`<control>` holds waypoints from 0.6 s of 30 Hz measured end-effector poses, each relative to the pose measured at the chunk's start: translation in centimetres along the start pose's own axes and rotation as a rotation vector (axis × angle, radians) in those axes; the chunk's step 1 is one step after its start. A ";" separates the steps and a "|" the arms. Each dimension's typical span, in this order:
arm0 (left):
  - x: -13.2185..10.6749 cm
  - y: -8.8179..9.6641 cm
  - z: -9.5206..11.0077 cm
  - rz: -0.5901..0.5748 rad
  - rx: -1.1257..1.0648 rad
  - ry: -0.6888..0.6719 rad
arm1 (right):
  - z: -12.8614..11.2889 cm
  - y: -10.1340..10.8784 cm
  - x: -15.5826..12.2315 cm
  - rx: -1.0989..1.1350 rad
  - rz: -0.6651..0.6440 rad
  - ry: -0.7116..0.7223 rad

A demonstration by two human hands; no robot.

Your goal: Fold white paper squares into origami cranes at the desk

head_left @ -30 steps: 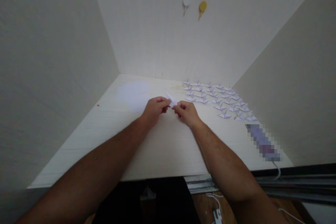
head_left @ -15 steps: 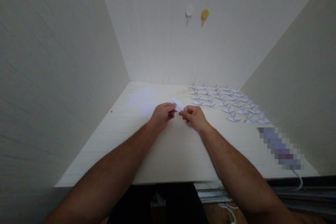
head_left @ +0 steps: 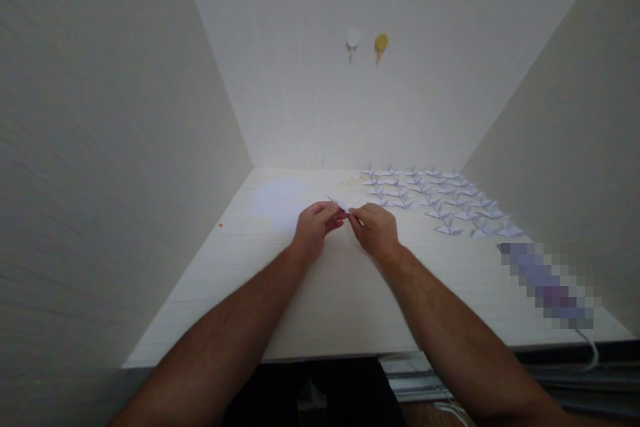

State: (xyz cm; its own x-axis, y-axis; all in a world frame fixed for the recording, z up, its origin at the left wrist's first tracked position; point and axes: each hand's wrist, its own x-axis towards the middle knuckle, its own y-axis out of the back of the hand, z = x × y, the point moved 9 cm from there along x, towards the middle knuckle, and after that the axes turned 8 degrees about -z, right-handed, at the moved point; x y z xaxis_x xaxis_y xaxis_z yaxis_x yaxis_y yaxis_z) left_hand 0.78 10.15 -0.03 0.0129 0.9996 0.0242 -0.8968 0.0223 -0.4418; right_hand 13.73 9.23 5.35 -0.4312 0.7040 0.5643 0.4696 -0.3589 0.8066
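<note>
A small folded white paper is held above the middle of the table, one thin point of it sticking up to the left. My left hand pinches it from the left, thumb on top, the lower fingers loosely curled. From the right, my right hand grips its near end between thumb and forefinger. Much of the paper is hidden by the fingers. To the right stand rows of folded white paper cranes. White paper sheets lie to the left of my left hand.
A pixelated, blurred-out object with a white cable lies at the table's right front. Side walls and a back wall with a white hook and a yellow hook enclose the white table. A small orange speck marks its left edge.
The paper has been turned and now shows edge-on, more covered by the fingers. My right hand has rotated inward, closer to my left. The camera view has shifted slightly.
</note>
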 end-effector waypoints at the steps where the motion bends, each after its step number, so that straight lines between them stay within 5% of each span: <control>1: 0.0 0.0 0.0 0.001 -0.009 0.011 | -0.2 0.0 0.0 -0.029 -0.004 0.009; 6: 0.1 0.1 0.2 0.023 -0.006 0.016 | -0.7 0.1 0.0 -0.049 -0.003 0.018; 18: 0.4 0.7 0.5 0.028 0.095 -0.065 | 1.2 -1.1 -0.2 0.326 -0.033 -0.099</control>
State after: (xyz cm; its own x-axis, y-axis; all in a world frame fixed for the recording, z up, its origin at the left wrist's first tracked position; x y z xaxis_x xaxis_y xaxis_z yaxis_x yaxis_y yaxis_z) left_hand -0.06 10.53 0.09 -0.0389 0.9966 0.0722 -0.9342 -0.0106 -0.3566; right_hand 14.24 10.25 4.19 -0.3806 0.7739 0.5062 0.6851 -0.1318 0.7165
